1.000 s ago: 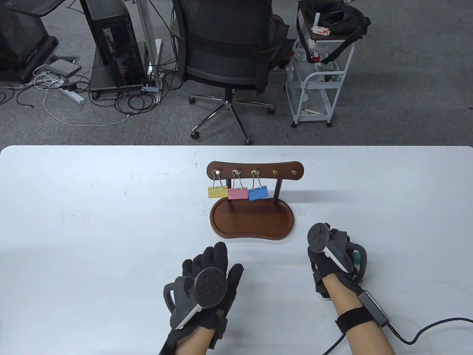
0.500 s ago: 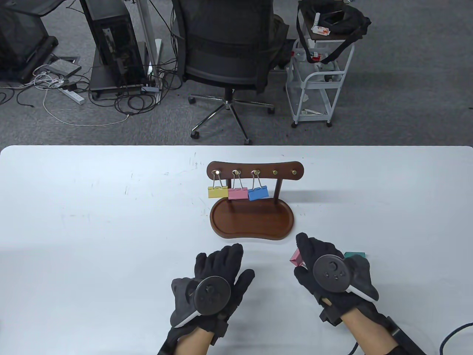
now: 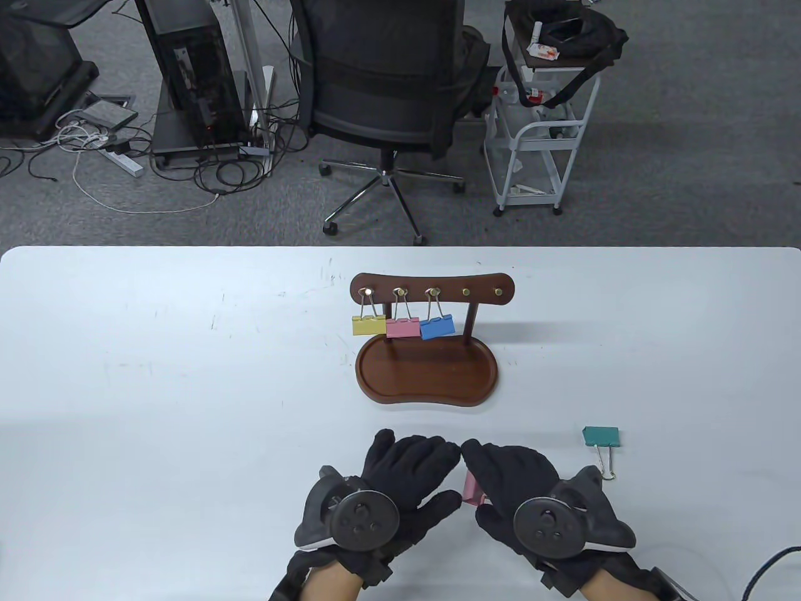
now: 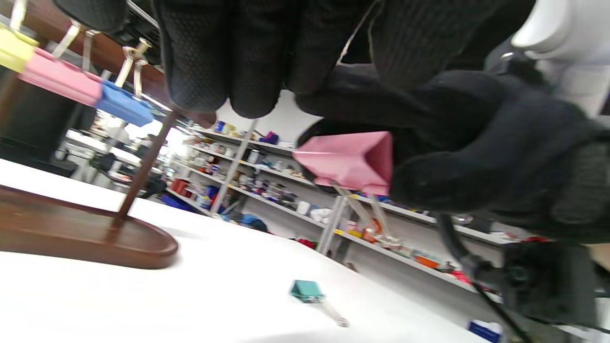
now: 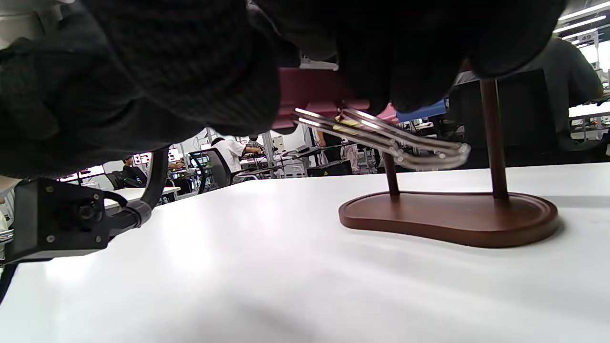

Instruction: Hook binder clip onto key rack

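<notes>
The wooden key rack (image 3: 432, 289) stands mid-table with a yellow clip (image 3: 368, 324), a pink clip (image 3: 402, 327) and a blue clip (image 3: 436, 327) hanging on its three left hooks; the two right hooks (image 3: 482, 291) are bare. My right hand (image 3: 500, 479) grips a loose pink binder clip (image 3: 472, 491) near the front edge. It also shows in the left wrist view (image 4: 348, 159) and the right wrist view (image 5: 310, 88), its wire handles (image 5: 386, 136) sticking out. My left hand (image 3: 425, 476) is beside it with fingers spread, fingertips close to the right hand's.
A green binder clip (image 3: 601, 436) lies on the table right of my right hand; it also shows in the left wrist view (image 4: 306, 289). The rack's tray base (image 3: 427, 375) is in front of the hooks. A chair and cart stand beyond the far edge.
My right hand has lifted the pink clip from beside the green one and carried it left and nearer. My left hand has moved right to meet it. The green clip stays on the table.
</notes>
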The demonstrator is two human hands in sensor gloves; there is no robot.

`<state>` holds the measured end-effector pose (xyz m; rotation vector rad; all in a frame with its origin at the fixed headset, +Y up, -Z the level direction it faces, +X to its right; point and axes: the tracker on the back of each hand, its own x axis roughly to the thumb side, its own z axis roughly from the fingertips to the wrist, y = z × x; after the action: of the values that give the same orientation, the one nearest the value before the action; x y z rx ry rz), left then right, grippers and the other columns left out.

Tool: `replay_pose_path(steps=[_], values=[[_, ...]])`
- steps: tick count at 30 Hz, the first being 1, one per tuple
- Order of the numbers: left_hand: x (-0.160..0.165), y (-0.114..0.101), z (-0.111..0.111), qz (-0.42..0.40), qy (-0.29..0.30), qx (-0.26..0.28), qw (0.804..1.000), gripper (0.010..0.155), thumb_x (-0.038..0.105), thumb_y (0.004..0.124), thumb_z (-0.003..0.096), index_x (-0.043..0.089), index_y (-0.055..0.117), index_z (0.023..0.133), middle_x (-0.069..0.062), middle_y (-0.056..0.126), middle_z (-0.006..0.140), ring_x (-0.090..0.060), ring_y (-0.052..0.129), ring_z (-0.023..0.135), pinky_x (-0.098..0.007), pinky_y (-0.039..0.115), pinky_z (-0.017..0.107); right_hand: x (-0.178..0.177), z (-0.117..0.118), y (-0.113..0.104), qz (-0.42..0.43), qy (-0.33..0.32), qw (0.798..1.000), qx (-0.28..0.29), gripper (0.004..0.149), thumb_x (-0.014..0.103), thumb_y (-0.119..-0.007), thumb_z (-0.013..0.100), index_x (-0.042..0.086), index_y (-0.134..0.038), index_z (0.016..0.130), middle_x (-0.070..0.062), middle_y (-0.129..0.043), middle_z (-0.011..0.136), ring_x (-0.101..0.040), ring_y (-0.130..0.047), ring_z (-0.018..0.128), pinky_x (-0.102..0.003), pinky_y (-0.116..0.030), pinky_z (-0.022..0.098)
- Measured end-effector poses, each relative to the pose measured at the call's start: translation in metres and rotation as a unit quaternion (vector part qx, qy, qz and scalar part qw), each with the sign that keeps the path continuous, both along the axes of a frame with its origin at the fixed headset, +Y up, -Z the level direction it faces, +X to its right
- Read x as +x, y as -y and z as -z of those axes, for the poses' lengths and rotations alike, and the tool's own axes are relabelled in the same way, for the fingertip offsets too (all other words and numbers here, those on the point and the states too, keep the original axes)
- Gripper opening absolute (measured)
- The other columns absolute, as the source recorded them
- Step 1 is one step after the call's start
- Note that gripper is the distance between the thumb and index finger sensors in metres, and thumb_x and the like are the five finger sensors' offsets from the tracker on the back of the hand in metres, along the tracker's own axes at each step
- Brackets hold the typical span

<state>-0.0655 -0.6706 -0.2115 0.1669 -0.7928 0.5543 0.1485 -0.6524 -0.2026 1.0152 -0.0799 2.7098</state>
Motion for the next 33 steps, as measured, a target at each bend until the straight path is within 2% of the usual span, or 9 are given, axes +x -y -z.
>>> replay_pose_path(steps=[10,15,23,33], values=[[0.006,0.000,-0.002,-0.006,0.035,0.000,0.999,0.063,0.045,0.085,0.0541,0.009,0.080,0.106,-0.021,0.085,0.106,-0.052,0.084,0.097,-0.082,0.049,0.071,0.011,0.006,0.003,0.025,0.000,1.000,-0.016,0.093,0.036,-0.091,0.046,0.000,-0.039,0.115,-0.033,-0.072,0.102,-0.055,-0.077,0.085,-0.072,-0.063,0.061],[0.009,0.000,-0.004,0.006,0.058,0.001,0.998,0.066,0.045,0.090,0.0520,0.015,0.078,0.109,-0.023,0.081,0.110,-0.054,0.079,0.101,-0.083,0.047,0.071,0.008,0.005,0.002,0.024,-0.008,1.000,-0.016,0.095,0.036,-0.091,0.046,0.000,-0.037,0.115,-0.033,-0.072,0.102,-0.056,-0.077,0.084,-0.072,-0.062,0.061],[0.011,-0.001,-0.005,0.020,0.062,0.013,0.998,0.065,0.044,0.094,0.0498,0.018,0.080,0.108,-0.024,0.079,0.112,-0.055,0.077,0.102,-0.083,0.047,0.071,0.008,-0.001,-0.001,0.030,-0.026,0.999,-0.003,0.100,0.036,-0.091,0.046,0.001,-0.028,0.115,-0.032,-0.072,0.102,-0.055,-0.077,0.084,-0.072,-0.062,0.061],[0.018,0.000,-0.007,0.049,0.057,0.026,0.997,0.067,0.044,0.095,0.0475,0.017,0.081,0.107,-0.024,0.080,0.111,-0.054,0.079,0.101,-0.083,0.048,0.071,0.004,-0.014,-0.003,0.006,-0.052,0.998,0.021,0.101,0.034,-0.092,0.045,0.003,-0.028,0.115,-0.033,-0.072,0.102,-0.055,-0.078,0.084,-0.073,-0.062,0.061]])
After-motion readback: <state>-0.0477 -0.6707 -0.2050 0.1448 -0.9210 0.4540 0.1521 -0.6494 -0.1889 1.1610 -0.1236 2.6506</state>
